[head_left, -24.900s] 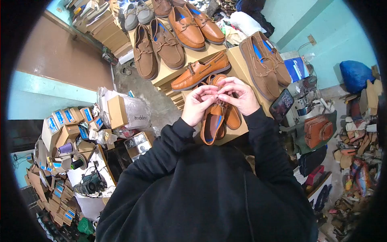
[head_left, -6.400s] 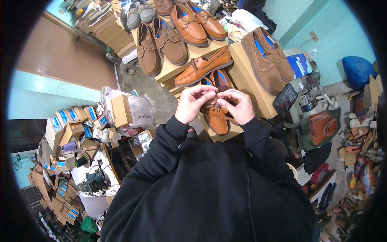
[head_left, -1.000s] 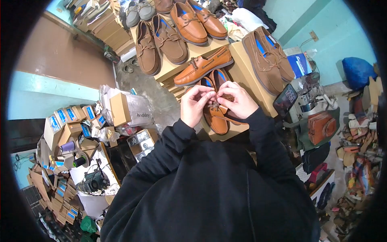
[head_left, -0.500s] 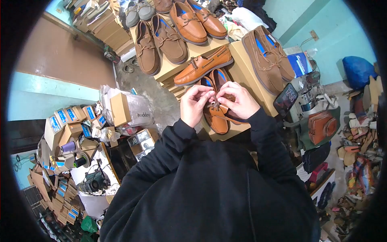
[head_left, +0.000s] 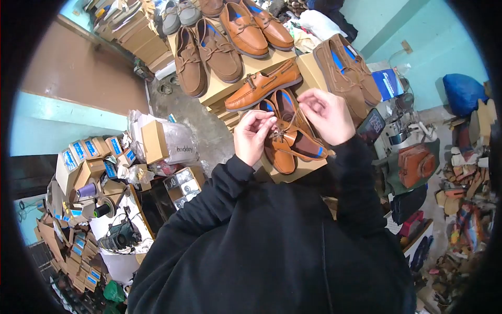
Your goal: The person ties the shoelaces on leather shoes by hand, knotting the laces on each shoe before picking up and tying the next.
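cardboard box [head_left: 300,174] beneath tan shoes [head_left: 281,158]; left hand [head_left: 250,137] above them, fingertips pinched together; right hand [head_left: 335,119] curled near a lace [head_left: 297,119], its grip unclear.

The left hand [head_left: 251,138] pinches thumb and fingertips together just above the laced tan shoes [head_left: 281,158]; whatever is between them is too small to tell. The right hand [head_left: 334,118], loosely curled, hovers to the right, apart from the left. Beyond them, a single tan shoe [head_left: 266,86] lies angled across the cardboard. Brown shoes [head_left: 342,86] stand behind the right hand, near a dark phone [head_left: 372,124] propped at a tilt.
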{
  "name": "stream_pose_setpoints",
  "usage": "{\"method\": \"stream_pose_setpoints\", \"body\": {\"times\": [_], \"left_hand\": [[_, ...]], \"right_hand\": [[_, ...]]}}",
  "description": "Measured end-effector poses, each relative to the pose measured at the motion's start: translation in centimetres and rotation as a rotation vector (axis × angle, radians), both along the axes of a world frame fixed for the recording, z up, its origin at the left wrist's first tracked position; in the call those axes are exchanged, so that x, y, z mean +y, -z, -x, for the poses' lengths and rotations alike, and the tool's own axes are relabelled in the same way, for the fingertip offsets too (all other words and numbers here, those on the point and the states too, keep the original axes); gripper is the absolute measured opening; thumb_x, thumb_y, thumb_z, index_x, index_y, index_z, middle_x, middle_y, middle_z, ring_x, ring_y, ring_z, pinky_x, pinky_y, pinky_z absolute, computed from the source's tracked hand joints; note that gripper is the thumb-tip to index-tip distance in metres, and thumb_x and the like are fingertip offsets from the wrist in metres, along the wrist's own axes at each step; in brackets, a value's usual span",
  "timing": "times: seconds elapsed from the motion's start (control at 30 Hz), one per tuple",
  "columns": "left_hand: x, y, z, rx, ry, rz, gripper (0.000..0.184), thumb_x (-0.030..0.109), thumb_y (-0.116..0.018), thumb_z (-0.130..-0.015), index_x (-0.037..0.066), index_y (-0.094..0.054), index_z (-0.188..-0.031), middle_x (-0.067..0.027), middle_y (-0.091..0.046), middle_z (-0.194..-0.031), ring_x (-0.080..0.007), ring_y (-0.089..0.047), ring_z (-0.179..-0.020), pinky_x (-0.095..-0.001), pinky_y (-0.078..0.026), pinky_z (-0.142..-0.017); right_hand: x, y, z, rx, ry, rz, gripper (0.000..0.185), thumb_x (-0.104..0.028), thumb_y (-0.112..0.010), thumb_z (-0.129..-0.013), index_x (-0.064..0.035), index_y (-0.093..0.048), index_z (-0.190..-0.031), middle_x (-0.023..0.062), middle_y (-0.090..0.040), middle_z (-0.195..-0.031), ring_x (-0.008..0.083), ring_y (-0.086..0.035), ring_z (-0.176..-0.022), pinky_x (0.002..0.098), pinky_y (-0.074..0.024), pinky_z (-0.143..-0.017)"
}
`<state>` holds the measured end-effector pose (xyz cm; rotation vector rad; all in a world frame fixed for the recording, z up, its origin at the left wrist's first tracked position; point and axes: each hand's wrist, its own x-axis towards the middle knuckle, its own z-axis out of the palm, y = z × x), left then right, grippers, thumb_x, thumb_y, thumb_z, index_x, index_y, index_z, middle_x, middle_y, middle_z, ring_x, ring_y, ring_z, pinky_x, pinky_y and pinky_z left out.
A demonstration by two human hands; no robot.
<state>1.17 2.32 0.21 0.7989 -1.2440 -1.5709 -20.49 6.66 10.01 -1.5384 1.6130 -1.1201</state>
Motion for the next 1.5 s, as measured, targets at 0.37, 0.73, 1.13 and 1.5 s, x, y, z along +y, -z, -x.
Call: {"method": "stream_pose_setpoints", "body": {"times": [0.37,0.73,1.13,1.5], "left_hand": [[-0.3,0.4,-0.1,0.074,0.001,-0.091,0.012,0.001,-0.075,-0.106,-0.001,-0.072,-0.118,-0.0048,-0.076,-0.103,-0.0092,-0.073,-0.09,-0.0262,-0.061,-0.085],[-0.8,1.0,0.1,0.085,0.042,-0.009,0.013,-0.001,-0.075,-0.105,-0.002,-0.073,-0.118,-0.0048,-0.076,-0.106,-0.009,-0.073,-0.092,-0.0259,-0.062,-0.085],[-0.5,0.4,0.1,0.114,0.028,-0.024,0.014,-0.001,-0.075,-0.106,-0.003,-0.072,-0.119,-0.0065,-0.075,-0.106,-0.0103,-0.074,-0.091,-0.0266,-0.062,-0.084],[-0.5,0.9,0.0,0.153,0.025,-0.052,0.014,-0.001,-0.075,-0.106,-0.003,-0.072,-0.119,-0.0063,-0.076,-0.108,-0.0103,-0.074,-0.092,-0.0269,-0.063,-0.085]], "right_hand": [[0.7,2.4,0.6,-0.236,-0.089,0.002,0.025,-0.001,-0.072,-0.102,-0.0023,-0.074,-0.127,0.0088,-0.079,-0.119,0.0192,-0.073,-0.116,0.0387,-0.056,-0.106],[1.1,7.1,-0.3,-0.253,-0.267,-0.004,0.014,0.0,-0.077,-0.098,-0.0027,-0.083,-0.111,0.0087,-0.073,-0.129,0.0216,-0.068,-0.127,0.0378,-0.0555,-0.11],[0.9,8.0,-0.6,-0.444,-0.256,-0.141,0.014,-0.007,-0.079,-0.102,0.0015,-0.082,-0.112,0.0102,-0.072,-0.126,0.0178,-0.07,-0.119,0.0365,-0.0553,-0.107],[1.1,8.3,-1.1,-0.377,-0.242,-0.112,0.014,-0.006,-0.078,-0.103,0.0003,-0.081,-0.115,0.0105,-0.067,-0.136,0.0182,-0.07,-0.123,0.0363,-0.0552,-0.109]]}}
